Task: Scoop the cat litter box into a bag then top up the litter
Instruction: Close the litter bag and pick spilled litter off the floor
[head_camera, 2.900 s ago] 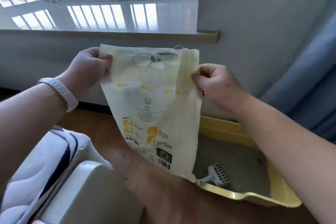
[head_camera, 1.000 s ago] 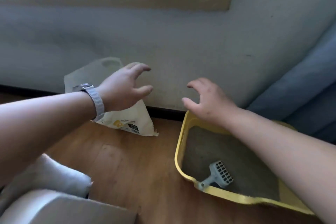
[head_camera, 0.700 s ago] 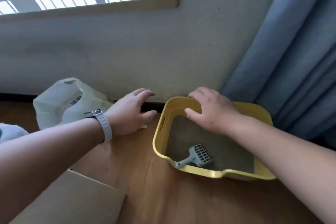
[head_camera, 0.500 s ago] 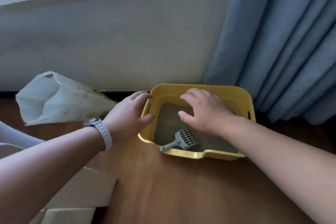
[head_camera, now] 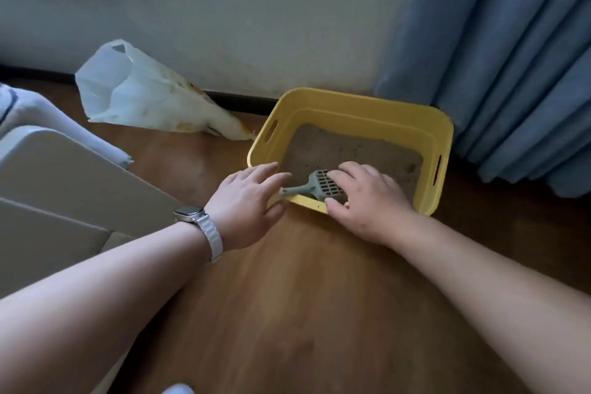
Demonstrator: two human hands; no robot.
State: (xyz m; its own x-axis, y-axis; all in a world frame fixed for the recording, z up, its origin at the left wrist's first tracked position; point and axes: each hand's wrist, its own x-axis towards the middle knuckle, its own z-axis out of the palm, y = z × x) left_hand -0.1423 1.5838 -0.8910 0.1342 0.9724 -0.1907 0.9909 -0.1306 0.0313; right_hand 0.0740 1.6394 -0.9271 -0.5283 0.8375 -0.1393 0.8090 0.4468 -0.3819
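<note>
A yellow litter box (head_camera: pixel 361 105) with grey-brown litter (head_camera: pixel 348 150) stands on the wooden floor against the wall. A grey slotted scoop (head_camera: pixel 315 187) lies at its near edge, handle pointing left. My right hand (head_camera: pixel 364 198) reaches over the near rim, fingers spread and lying over the scoop's head. My left hand (head_camera: pixel 249 201), wearing a white watch, is open at the box's near left corner, fingertips close to the scoop's handle. A pale plastic bag (head_camera: pixel 144 96) lies open-mouthed on the floor to the left, by the wall.
Blue curtains (head_camera: pixel 511 57) hang right behind the box. A white panel or box (head_camera: pixel 54 182) and pale bedding (head_camera: pixel 35 112) sit at the left. Wooden floor (head_camera: pixel 303 313) stretches in front of the box.
I let go of the bag, which now lies on the floor. The view swung right and down to the litter box. Both hands came down to its near edge, at the scoop.
</note>
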